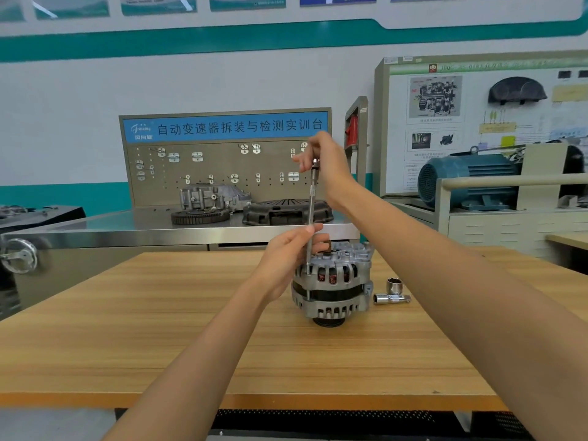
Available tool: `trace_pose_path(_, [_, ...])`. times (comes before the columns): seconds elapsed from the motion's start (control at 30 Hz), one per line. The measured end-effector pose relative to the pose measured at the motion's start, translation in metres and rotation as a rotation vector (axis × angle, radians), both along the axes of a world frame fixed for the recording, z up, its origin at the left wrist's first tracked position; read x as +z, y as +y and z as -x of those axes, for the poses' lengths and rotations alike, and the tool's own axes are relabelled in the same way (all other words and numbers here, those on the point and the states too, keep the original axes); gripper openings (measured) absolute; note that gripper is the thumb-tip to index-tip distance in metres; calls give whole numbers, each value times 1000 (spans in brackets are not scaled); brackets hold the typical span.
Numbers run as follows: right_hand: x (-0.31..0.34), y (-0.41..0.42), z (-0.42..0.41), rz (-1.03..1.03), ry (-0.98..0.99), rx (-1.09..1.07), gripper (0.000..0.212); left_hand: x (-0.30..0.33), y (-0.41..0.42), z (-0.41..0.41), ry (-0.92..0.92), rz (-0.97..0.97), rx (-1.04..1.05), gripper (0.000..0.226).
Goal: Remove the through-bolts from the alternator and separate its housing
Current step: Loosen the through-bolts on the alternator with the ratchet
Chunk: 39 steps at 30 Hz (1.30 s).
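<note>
A silver alternator (334, 281) with copper windings showing through its slots stands pulley-down on the wooden table (159, 313). A long thin extension bar (311, 211) stands upright on its left rim. My right hand (321, 160) grips the top end of the bar. My left hand (289, 253) pinches the lower part of the bar just above the housing. The bar's tip sits down against the housing; whatever it seats on is hidden.
A loose socket (394, 285) and a short chrome adapter (392, 299) lie on the table right of the alternator. Behind stands a steel bench (127, 230) with a clutch cover (286, 211), a gear ring and a pegboard. A blue motor (467, 183) sits at right.
</note>
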State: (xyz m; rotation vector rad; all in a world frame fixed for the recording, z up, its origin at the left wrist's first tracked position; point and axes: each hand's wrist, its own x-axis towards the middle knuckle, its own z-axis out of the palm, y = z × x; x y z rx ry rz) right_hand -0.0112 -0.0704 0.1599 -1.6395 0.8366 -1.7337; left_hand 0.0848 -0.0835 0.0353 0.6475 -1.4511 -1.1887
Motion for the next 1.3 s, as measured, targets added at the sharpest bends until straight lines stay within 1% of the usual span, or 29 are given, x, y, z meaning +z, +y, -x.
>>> trace_pose_path(0.03, [0,1,0,21,58,-37,49,1,0,0,21,-3,-11,20])
trace_pose_path(0.07, [-3,2,-2,71,149,-122,47,1,1,0,42,-9,-17,19])
trace_pose_path(0.1, [-7,3,-5,154,280,-259,44,1,1,0,59,-14,-13,18])
trace_pose_path(0.17, [-17,2,-9,355,635,-676,35,1,2,3,84,-18,19,16])
trace_pose_path(0.2, [-19,2,-12,416,799,-877,28,1,3,4,92,-16,42,15])
trace_pose_path(0.23, [-20,2,-13,440,911,-1000,25,1,4,5,98,-14,65,14])
trace_pose_path(0.27, [-19,2,-15,446,957,-1039,26,1,5,6,101,-15,81,13])
trace_pose_path(0.3, [-17,2,-16,442,955,-1007,28,2,6,5,97,-17,87,13])
trace_pose_path(0.37, [-14,0,-15,420,814,-819,34,5,7,2,58,-10,69,17])
trace_pose_path(0.43, [-10,-3,-13,301,541,-535,45,7,7,-5,-9,6,31,17])
trace_pose_path(0.5, [-5,-5,-9,144,229,-265,47,7,6,-10,-52,6,0,17])
trace_pose_path(0.53, [-3,-6,-7,82,125,-159,47,7,5,-12,-69,2,-7,19])
trace_pose_path(0.6, [-1,-6,-2,28,45,-25,47,5,4,-13,-92,2,-1,20])
trace_pose_path(0.63, [-1,-5,-2,32,57,-21,47,4,4,-13,-97,6,9,20])
trace_pose_path(0.67, [-3,-5,-3,71,116,-72,45,4,4,-13,-98,10,21,20])
trace_pose_path(0.7, [-6,-5,-5,142,261,-200,41,4,4,-13,-92,12,36,19])
trace_pose_path(0.77, [-13,-7,-9,309,738,-662,27,2,4,-11,-62,13,70,20])
trace_pose_path(0.8, [-16,-8,-11,353,939,-892,23,1,4,-10,-45,11,93,21])
trace_pose_path(0.83, [-17,-8,-14,363,1056,-1059,28,1,4,-9,-34,9,120,22])
trace_pose_path(0.87, [-18,-7,-18,361,1114,-1135,33,1,4,-7,-33,9,151,23])
trace_pose_path(0.93, [-16,-5,-25,406,1094,-1108,33,0,6,-6,-42,16,192,21])
trace_pose_path(1.0, [-13,-5,-29,435,994,-978,26,-1,8,-6,-45,11,163,21])
trace_pose_path(1.03, [-12,-6,-29,425,913,-877,26,-2,8,-6,-60,11,138,21])
trace_pose_path(1.07, [-10,-7,-28,400,805,-749,32,-3,8,-8,-80,14,117,21])
trace_pose_path(1.13, [-8,-8,-23,343,501,-450,45,-4,8,-9,-102,13,84,22])
trace_pose_path(1.2, [-6,-9,-19,249,253,-235,49,-3,8,-10,-101,4,80,22])
trace_pose_path(1.23, [-5,-9,-17,205,195,-178,49,-2,8,-10,-103,6,96,21])
trace_pose_path(1.27, [-4,-8,-16,187,195,-158,48,-2,8,-10,-105,11,113,20])
trace_pose_path(1.3, [-4,-8,-16,208,252,-176,45,-1,8,-10,-103,12,129,20])
